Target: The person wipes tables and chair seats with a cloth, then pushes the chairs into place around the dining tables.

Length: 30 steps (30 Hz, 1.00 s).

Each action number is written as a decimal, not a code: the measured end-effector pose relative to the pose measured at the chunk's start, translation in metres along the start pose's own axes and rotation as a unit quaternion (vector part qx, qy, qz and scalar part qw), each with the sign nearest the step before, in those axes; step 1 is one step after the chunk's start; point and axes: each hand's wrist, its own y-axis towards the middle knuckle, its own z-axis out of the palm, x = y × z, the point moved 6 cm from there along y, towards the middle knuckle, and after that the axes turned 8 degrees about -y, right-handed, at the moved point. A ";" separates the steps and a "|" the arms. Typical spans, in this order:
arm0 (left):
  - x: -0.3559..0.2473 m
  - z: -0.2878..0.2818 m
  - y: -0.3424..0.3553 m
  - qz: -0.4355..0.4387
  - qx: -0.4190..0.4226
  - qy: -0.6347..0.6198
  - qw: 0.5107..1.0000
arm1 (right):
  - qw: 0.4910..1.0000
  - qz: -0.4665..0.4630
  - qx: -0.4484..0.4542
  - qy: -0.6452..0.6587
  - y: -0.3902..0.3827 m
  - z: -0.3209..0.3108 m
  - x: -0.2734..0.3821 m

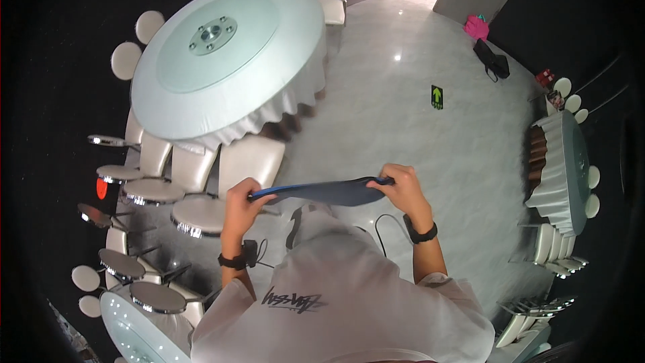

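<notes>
Just below the middle, toward six o'clock, a dark blue sheet point(329, 192) is stretching between two hands and sagging slightly. At eight o'clock, the left hand point(247, 200) is closing on one end, its thumb lying along the near face; its forearm is pointing toward twelve. Between three and four o'clock, the right hand point(402, 185) is pinching the other end, its forearm leaning toward eleven. Both elbows are bending, and a black band is circling each wrist. The sheet is hiding some fingertips, and its exact kind is being hard to tell. A white shirt point(349, 312) is covering much of the legs, while the dark lens rim is cutting off a glass-topped table point(138, 329) between seven and eight. Dark slanting lettering is running across the shirt's chest. At two o'clock, a floor sign point(437, 97) is showing a green arrow, with smaller marks too tiny to read. Between ten and eleven, a round table point(295, 74) is standing among pale chairs.
</notes>
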 end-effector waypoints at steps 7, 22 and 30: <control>0.082 0.058 0.174 -0.096 -0.063 -0.124 0.986 | 0.973 0.102 0.024 0.203 0.161 0.051 -0.112; 0.033 0.267 0.625 0.187 0.202 -0.046 0.960 | 0.922 0.282 -0.178 0.195 0.369 -0.043 -0.376; 0.062 0.348 0.805 0.017 0.074 -0.142 0.987 | 0.918 0.230 -0.265 0.182 0.553 -0.049 -0.519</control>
